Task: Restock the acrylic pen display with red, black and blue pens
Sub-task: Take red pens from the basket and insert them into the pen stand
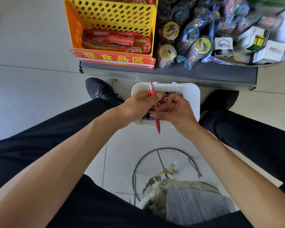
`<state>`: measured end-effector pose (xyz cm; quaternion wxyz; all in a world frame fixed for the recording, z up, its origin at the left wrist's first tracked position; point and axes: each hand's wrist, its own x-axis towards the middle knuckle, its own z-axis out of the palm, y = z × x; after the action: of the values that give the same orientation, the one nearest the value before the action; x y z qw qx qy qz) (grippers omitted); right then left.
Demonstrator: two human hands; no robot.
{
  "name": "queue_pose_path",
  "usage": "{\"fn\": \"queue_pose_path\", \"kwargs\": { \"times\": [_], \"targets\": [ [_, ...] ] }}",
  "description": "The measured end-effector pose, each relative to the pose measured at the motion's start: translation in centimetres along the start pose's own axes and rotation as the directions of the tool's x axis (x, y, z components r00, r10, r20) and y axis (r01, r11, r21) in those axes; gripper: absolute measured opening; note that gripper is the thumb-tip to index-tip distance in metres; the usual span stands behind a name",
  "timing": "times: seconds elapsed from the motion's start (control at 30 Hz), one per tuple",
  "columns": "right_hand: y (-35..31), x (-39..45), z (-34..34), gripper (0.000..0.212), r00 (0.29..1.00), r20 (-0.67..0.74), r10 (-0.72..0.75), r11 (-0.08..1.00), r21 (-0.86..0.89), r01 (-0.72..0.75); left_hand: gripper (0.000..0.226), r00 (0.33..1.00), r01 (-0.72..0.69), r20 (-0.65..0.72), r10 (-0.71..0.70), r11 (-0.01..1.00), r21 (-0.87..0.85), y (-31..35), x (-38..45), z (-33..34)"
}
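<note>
Over a white basket (190,96), the left hand (138,102) grips light, rigid red pens (151,90) mid-barrel; the right hand (174,109) apparently pinches another.

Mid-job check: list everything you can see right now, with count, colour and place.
red pens: at least two, red, held above the basket
basket: one, white, on the floor between the feet, more pens inside
crate: one, yellow, on the shelf, holding red candy packs
sign: one, red with yellow characters, shelf edge
toy packs: many, multicoloured, shelf right
boxes: several, white, shelf far right
wire stand: one, grey, floor
left hand: gripping the red pens
right hand: pinching them
</note>
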<state>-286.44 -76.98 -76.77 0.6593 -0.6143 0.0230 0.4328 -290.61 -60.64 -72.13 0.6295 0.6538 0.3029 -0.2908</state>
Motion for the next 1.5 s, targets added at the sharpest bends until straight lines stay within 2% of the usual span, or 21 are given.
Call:
{"fn": "queue_pose_path", "kwargs": {
  "times": [0.1, 0.13, 0.17, 0.2, 0.23, 0.27, 0.3, 0.37, 0.43, 0.53, 0.67, 0.77, 0.97, 1.1, 1.23, 1.33, 1.4, 1.5],
  "targets": [
    [0.5, 0.8, -0.2, 0.034, 0.995, 0.061, 0.079, 0.989, 0.121, -0.086, 0.028, 0.989, -0.089, -0.122, 0.085, 0.996, -0.028, -0.4, 0.5, -0.1],
    [1.2, 1.5, -0.7, 0.026, 0.994, 0.026, 0.107, 0.991, 0.082, -0.109, 0.029, 0.978, -0.124, -0.175, 0.111, 0.99, -0.064, -0.6, 0.7, -0.3],
    [1.8, 2.2, -1.5, 0.019, 0.992, -0.044, 0.12, 0.991, -0.052, -0.123, 0.03, 0.968, -0.144, -0.22, 0.117, 0.984, -0.109, -0.8, 0.9, -0.6],
    [2.7, 3.0, -2.5, 0.01, 0.986, -0.137, 0.099, 0.948, -0.287, -0.135, 0.03, 0.961, -0.151, -0.253, 0.109, 0.977, -0.152, -0.9, 1.0, -0.9],
    [3.5, 3.8, -3.5, 0.005, 0.979, -0.199, 0.053, 0.841, -0.52, -0.151, 0.031, 0.955, -0.148, -0.281, 0.098, 0.976, -0.162, -1.1, 1.2, -1.1],
    [4.2, 4.5, -4.4, 0.012, 0.976, -0.219, 0.019, 0.709, -0.685, -0.167, 0.032, 0.95, -0.138, -0.302, 0.084, 0.977, -0.161, -1.3, 1.4, -1.2],
    [5.0, 5.3, -5.2, 0.021, 0.978, -0.21, 0.005, 0.617, -0.769, -0.168, 0.032, 0.947, -0.122, -0.315, 0.067, 0.98, -0.158, -1.5, 1.6, -1.3],
    [6.2, 6.6, -6.4, 0.032, 0.987, -0.16, 0.015, 0.486, -0.861, -0.147, 0.032, 0.947, -0.087, -0.319, 0.022, 0.978, -0.191, -1.8, 1.9, -1.3],
    [7.2, 8.1, -7.1, 0.036, 0.986, -0.125, 0.107, 0.361, -0.919, -0.156, 0.031, 0.949, -0.071, -0.314, -0.002, 0.972, -0.222, -1.7, 1.9, -1.3],
    [8.3, 9.7, -7.5, 0.041, 0.953, -0.128, 0.275, 0.259, -0.945, -0.202, 0.03, 0.956, -0.074, -0.294, -0.006, 0.963, -0.26, -1.5, 1.9, -1.4],
    [9.5, 10.0, -7.2, 0.046, 0.948, -0.137, 0.288, 0.16, -0.969, -0.189, 0.028, 0.962, -0.053, -0.274, -0.015, 0.969, -0.24, -1.7, 2.1, -1.2],
    [9.8, 9.8, -7.3, 0.046, 0.96, -0.156, 0.234, 0.17, -0.965, -0.198, 0.028, 0.969, -0.03, -0.243, -0.034, 0.966, -0.255, -1.8, 2.1, -1.1],
    [10.0, 8.4, -7.9, 0.04, 0.981, -0.131, 0.144, 0.336, -0.926, -0.173, 0.027, 0.974, -0.023, -0.224, -0.039, 0.963, -0.268, -1.6, 2.1, -1.0],
    [9.0, 7.7, -7.7, 0.027, 0.966, -0.211, 0.15, 0.507, -0.823, -0.258, 0.027, 0.975, -0.035, -0.221, -0.024, 0.965, -0.259, -1.4, 2.2, -0.9],
    [8.5, 6.7, -7.7, 0.022, 0.943, -0.331, 0.043, 0.651, -0.707, -0.277, 0.026, 0.975, -0.041, -0.224, -0.013, 0.971, -0.235, -1.3, 2.1, -0.8],
    [8.9, 6.8, -7.8, 0.027, 0.919, -0.378, 0.115, 0.674, -0.65, -0.352, 0.026, 0.975, -0.029, -0.223, -0.021, 0.975, -0.219, -1.6, 2.0, -0.8],
    [9.2, 7.4, -7.6, 0.038, 0.926, -0.314, 0.208, 0.646, -0.667, -0.371, 0.025, 0.975, -0.023, -0.222, -0.028, 0.974, -0.224, -2.0, 1.8, -0.8],
    [9.3, 8.4, -6.3, 0.052, 0.941, -0.213, 0.263, 0.569, -0.753, -0.33, 0.025, 0.974, -0.012, -0.222, -0.042, 0.972, -0.236, -2.2, 1.8, -0.9]
  ]
}}
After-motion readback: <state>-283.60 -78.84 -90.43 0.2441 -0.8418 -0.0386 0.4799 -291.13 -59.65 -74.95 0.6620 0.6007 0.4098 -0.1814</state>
